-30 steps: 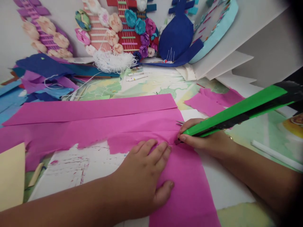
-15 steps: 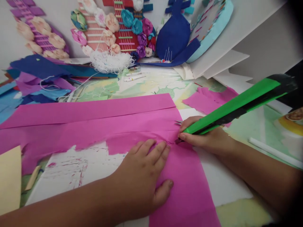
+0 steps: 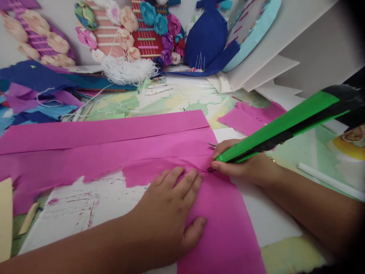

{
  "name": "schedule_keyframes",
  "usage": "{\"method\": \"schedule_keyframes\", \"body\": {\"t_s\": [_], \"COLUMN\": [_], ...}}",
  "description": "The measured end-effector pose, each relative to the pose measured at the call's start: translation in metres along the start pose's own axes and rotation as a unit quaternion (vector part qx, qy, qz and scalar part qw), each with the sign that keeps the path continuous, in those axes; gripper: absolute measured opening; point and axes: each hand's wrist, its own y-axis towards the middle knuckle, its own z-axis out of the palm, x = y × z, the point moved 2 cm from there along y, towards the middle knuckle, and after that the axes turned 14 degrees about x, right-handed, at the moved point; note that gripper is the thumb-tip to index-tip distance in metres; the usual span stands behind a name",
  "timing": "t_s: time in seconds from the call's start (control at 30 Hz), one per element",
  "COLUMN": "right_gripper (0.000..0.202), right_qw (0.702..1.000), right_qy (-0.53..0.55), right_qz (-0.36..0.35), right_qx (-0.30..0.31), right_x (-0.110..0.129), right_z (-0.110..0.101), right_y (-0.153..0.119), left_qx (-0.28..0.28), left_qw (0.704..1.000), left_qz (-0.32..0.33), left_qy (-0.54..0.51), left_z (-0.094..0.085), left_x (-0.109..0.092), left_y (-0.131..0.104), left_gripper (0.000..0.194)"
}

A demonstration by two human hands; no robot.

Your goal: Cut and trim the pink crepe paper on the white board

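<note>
Pink crepe-like sheet material (image 3: 222, 224) lies over a white board (image 3: 111, 199), with a ragged edge at its middle. My left hand (image 3: 173, 213) rests flat on the pink sheet, thumb spread and fingertips beside a wrinkled line. Just right of those fingertips, my right hand (image 3: 239, 160) is closed around a long green-and-black tool (image 3: 276, 127). Its small dark tip touches the pink sheet; I cannot tell its exact kind. Thin metal points (image 3: 211, 145), from something mostly hidden, stick out beyond the right fingers.
Decorated guitar-like crafts (image 3: 148, 45) and a dark blue one (image 3: 207, 42) stand at the back. White string (image 3: 129, 70) is heaped before them. Coloured scraps (image 3: 37, 95) lie left, a pink scrap (image 3: 252, 116) and a white stick (image 3: 327, 180) right.
The view has shifted slightly, moving the scene a little left. The tool's tip and both hands keep nearly the same places on the pink sheet.
</note>
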Motion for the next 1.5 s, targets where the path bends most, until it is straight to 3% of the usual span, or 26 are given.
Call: {"method": "schedule_keyframes", "body": {"t_s": [0.13, 0.3, 0.5, 0.63, 0.73, 0.87, 1.0, 1.13, 1.3, 1.4, 1.5], "right_gripper": [0.013, 0.011, 0.006, 0.008, 0.007, 0.004, 0.004, 0.008, 0.017, 0.032, 0.046], "right_qw": [0.999, 0.999, 0.998, 0.999, 0.999, 0.998, 0.999, 0.997, 0.974, 0.980, 0.990], "right_qy": [0.047, 0.039, -0.053, -0.026, 0.005, -0.026, 0.028, 0.082, 0.218, 0.195, 0.141], "right_qz": [0.000, -0.008, -0.010, -0.023, -0.037, -0.042, -0.025, 0.005, 0.012, -0.014, -0.027], "right_qx": [0.004, -0.003, 0.039, 0.024, 0.000, -0.035, -0.013, -0.003, -0.063, -0.040, -0.009], "right_x": [-0.005, -0.003, 0.004, -0.001, -0.005, -0.004, -0.006, -0.011, -0.011, 0.006, 0.034], "right_z": [-0.003, -0.002, 0.001, -0.002, -0.004, -0.005, -0.006, -0.007, -0.010, -0.009, 0.000], "right_y": [-0.002, -0.003, 0.000, -0.001, -0.004, -0.006, -0.006, -0.004, -0.008, -0.010, -0.003], "left_qx": [0.002, -0.003, 0.001, 0.002, -0.028, -0.109, -0.154, -0.122, -0.038, -0.051, -0.045], "left_qw": [1.000, 1.000, 1.000, 1.000, 0.998, 0.985, 0.971, 0.971, 0.974, 0.966, 0.959], "left_qz": [0.004, 0.009, 0.005, 0.015, 0.022, 0.060, 0.137, 0.160, 0.197, 0.238, 0.266], "left_qy": [0.001, -0.001, 0.000, 0.017, 0.059, 0.121, 0.123, 0.125, 0.109, 0.089, 0.086], "left_z": [0.000, 0.000, -0.001, -0.004, -0.005, -0.001, 0.004, 0.002, -0.004, -0.006, -0.007], "left_x": [0.001, 0.000, 0.000, -0.001, -0.005, -0.014, -0.021, -0.025, -0.029, -0.029, -0.027], "left_y": [0.001, 0.002, 0.001, 0.001, 0.000, -0.005, -0.010, -0.013, -0.013, -0.015, -0.015], "left_gripper": [0.058, 0.057, 0.057, 0.056, 0.051, 0.034, 0.030, 0.027, 0.024, 0.024, 0.051]}}
